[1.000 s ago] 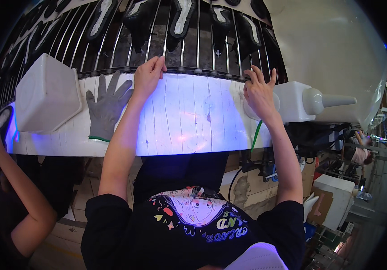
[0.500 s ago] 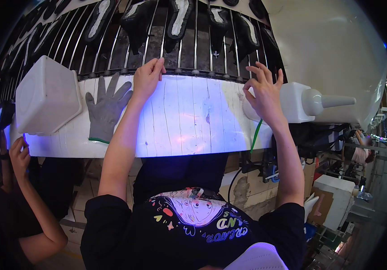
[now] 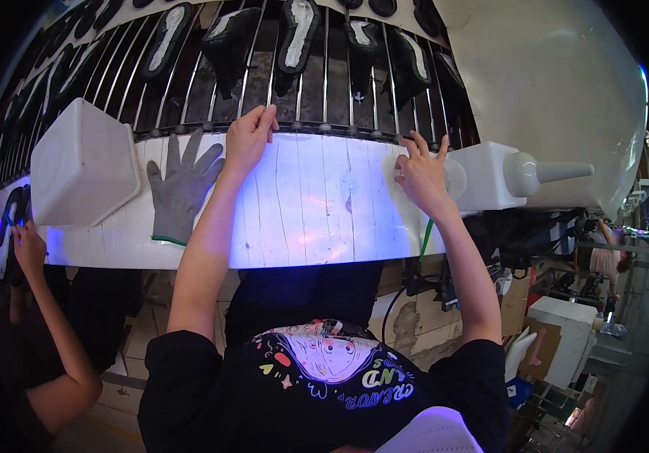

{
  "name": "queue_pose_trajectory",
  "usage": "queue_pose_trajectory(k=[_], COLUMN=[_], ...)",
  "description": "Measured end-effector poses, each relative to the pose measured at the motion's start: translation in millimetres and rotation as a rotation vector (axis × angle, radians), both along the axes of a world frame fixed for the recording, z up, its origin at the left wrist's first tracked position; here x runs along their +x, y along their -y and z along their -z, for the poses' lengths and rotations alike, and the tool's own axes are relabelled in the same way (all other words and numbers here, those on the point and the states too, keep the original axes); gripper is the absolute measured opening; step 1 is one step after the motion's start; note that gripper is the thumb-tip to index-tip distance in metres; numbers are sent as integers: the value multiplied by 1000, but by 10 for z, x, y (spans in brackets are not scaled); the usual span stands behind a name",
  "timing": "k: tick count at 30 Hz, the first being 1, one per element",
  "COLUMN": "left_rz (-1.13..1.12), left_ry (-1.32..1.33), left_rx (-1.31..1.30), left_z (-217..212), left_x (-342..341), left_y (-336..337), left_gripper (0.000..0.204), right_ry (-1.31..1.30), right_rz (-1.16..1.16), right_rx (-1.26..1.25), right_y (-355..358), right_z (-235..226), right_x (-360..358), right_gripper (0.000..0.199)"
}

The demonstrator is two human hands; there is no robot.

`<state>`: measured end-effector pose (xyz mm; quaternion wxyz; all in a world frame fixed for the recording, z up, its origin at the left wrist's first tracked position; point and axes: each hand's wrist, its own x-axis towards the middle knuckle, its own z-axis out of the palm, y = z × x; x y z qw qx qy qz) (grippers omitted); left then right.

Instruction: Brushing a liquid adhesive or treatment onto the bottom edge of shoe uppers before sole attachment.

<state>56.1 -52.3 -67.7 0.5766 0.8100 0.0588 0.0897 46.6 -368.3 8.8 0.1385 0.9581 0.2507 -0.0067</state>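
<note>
My left hand (image 3: 249,142) rests at the far edge of the white worktop (image 3: 302,196), beside a row of metal rods. Its fingers are curled closed, and nothing shows in them. To the right, my right hand (image 3: 422,175) is over the worktop with its fingers apart, holding nothing that I can see. Just right of it a white squeeze bottle (image 3: 487,177) with a long pointed nozzle lies on its side. A green strip (image 3: 426,238) runs under my right wrist toward the near edge. A grey glove (image 3: 177,189) lies flat left of my left forearm.
Beyond the worktop, black shoes (image 3: 296,38) with white-coated soles lie on the metal rods (image 3: 326,83). A white plastic container (image 3: 83,166) stands at the left. Further left, a co-worker's hand (image 3: 30,253) is next to a black shoe (image 3: 4,249). A large pale surface (image 3: 543,90) fills the far right.
My right hand has shifted left and a little nearer, off the bottle's side. My left hand stays almost still. The co-worker's hand and shoe have moved at the left.
</note>
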Motion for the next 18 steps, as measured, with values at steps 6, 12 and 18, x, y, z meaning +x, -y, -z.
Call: queue_pose_trajectory(k=[6, 12, 18], left_rz=[3, -4, -2], left_ry=[4, 12, 15], left_rx=[5, 2, -23], left_z=[-17, -17, 16], left_x=[25, 23, 12], left_y=[-3, 3, -3], left_gripper=[42, 42, 41], right_ry=[68, 41, 37], right_rz=[-116, -137, -78], right_rx=[11, 19, 10], right_y=[36, 44, 17], right_z=[136, 132, -1], right_x=[65, 87, 63], right_gripper=[7, 4, 4])
